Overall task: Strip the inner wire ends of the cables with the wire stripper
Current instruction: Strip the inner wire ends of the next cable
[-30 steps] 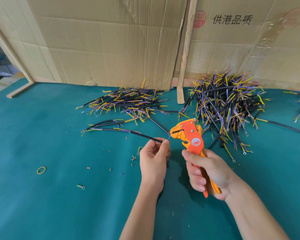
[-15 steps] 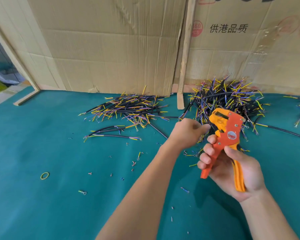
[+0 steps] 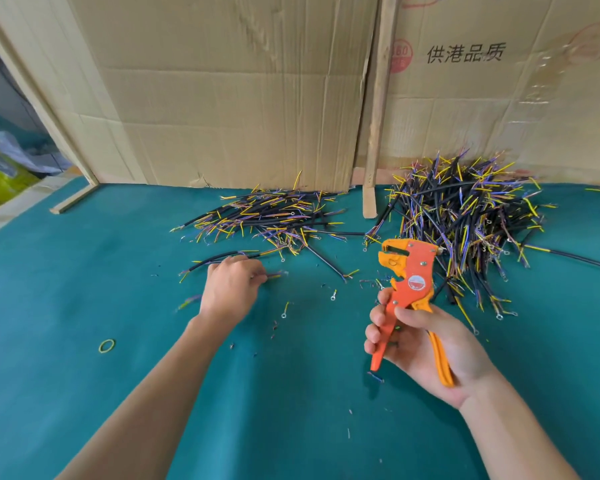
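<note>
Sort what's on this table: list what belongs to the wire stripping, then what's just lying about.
Job:
orange wire stripper, held by right hand
loose black cables under left hand
two piles of black cables with yellow and purple wires

Lying about:
yellow rubber band
wooden stick
cardboard sheets

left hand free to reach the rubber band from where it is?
Probably yes. The left hand rests on loose cables, and only bare mat lies between it and the rubber band.

Teal table (image 3: 84, 393): cable piles (image 3: 465, 216), offcuts.
</note>
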`<action>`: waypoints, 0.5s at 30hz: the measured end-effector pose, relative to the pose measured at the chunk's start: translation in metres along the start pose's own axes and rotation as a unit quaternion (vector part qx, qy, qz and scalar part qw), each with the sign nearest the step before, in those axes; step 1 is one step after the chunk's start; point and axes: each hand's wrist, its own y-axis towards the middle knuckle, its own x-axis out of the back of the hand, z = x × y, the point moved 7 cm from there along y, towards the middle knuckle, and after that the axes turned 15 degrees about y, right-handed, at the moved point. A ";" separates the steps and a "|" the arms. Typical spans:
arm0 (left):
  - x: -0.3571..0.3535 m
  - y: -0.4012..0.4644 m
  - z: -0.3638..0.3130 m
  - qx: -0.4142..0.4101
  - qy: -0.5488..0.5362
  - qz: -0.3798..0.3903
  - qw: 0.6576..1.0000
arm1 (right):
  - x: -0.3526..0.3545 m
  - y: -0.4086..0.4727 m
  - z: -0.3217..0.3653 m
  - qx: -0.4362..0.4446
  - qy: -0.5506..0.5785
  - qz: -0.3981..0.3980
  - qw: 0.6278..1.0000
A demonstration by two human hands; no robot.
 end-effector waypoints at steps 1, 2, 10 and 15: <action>0.003 0.000 -0.002 0.003 -0.038 -0.012 0.999 | -0.002 0.000 -0.003 -0.006 -0.006 0.003 1.000; 0.007 -0.001 -0.007 0.001 -0.077 -0.023 0.997 | -0.003 0.001 -0.005 -0.012 -0.012 0.006 1.000; 0.018 -0.020 -0.076 0.067 -0.425 -0.008 0.903 | 0.010 0.004 0.004 0.016 -0.026 -0.012 0.999; -0.009 -0.039 -0.112 0.134 -0.522 0.043 0.841 | 0.026 0.011 0.019 0.064 -0.004 -0.042 0.997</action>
